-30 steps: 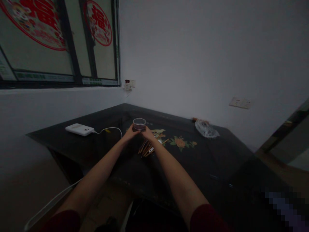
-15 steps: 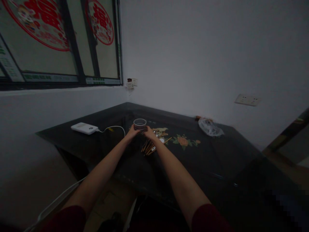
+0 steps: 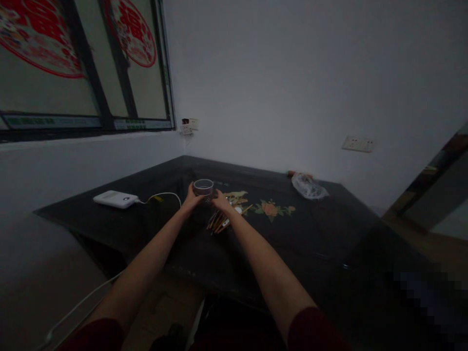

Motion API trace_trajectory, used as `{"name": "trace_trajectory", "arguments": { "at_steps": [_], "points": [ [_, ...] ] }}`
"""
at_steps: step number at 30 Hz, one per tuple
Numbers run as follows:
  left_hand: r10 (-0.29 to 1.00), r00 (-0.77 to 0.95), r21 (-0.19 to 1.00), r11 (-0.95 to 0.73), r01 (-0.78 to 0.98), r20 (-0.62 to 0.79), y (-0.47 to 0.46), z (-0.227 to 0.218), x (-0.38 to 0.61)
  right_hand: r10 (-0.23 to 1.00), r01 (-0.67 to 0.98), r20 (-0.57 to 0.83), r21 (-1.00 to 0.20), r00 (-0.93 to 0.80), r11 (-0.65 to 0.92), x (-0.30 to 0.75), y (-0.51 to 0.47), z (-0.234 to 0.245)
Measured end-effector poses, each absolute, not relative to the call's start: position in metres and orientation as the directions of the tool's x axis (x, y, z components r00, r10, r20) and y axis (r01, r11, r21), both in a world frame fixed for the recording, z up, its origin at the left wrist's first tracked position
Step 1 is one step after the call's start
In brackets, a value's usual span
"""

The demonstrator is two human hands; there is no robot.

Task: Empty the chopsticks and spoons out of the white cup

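A round, see-through container with a pale rim stands upright toward the back of the dark table. My left hand is closed around its left side, thumb in front. Just off the container's right side is my right hand, its thumb and fingers apart and nothing seen between them. Beneath my right wrist lies a loose pile of pencils and other thin sticks, with a small white item among them. My right forearm covers part of this pile.
A white power bank with a white cable lies at the table's left. Printed flowers decorate the tabletop. A crumpled clear plastic bag sits near the back wall, and a window is at upper left.
My right hand has come slightly away from the container, while my left hand stays on it. The whole view has shifted, so things appear further left.
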State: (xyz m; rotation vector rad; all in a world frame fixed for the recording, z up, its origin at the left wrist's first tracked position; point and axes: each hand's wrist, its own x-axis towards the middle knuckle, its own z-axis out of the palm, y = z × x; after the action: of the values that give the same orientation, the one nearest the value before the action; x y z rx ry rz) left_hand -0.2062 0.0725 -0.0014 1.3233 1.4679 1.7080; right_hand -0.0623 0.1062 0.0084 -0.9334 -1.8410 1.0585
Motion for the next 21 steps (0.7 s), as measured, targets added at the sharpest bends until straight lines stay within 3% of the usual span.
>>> {"name": "trace_trajectory", "arguments": {
  "at_steps": [3,7,9,12,16,18,21],
  "points": [
    [0.742,-0.443,0.855,-0.356,0.376,0.504,0.057,0.018,-0.202,0.907,0.212,0.217,-0.928,-0.361,0.306,-0.045,0.101,0.013],
    [0.491,-0.386,0.616,-0.503,0.606,0.781,0.027,0.053,-0.177,0.91,0.164,0.241,-0.937,-0.338,0.309,0.007,0.086,0.02],
    [0.512,-0.277,0.554,-0.534,0.639,0.813,0.014,0.068,-0.151,0.885,0.099,0.278,-0.937,-0.372,0.336,0.044,0.076,0.024],
    [0.668,-0.013,0.559,-0.611,0.561,0.744,0.005,0.077,-0.094,0.862,0.12,0.361,-0.897,-0.355,0.425,0.107,0.06,0.026],
    [0.796,0.389,0.625,-0.605,0.494,0.463,0.005,0.052,-0.006,0.907,0.311,0.301,-0.867,-0.295,0.389,0.18,0.044,0.014],
    [0.81,0.488,0.587,-0.578,0.567,0.327,0.004,0.029,0.028,0.929,0.435,0.292,-0.823,-0.227,0.365,0.203,0.038,0.005],
    [0.795,0.567,0.426,-0.599,0.678,0.214,0.001,0.003,0.051,0.947,0.553,0.275,-0.77,-0.163,0.319,0.217,0.03,-0.008]
  ]
}}
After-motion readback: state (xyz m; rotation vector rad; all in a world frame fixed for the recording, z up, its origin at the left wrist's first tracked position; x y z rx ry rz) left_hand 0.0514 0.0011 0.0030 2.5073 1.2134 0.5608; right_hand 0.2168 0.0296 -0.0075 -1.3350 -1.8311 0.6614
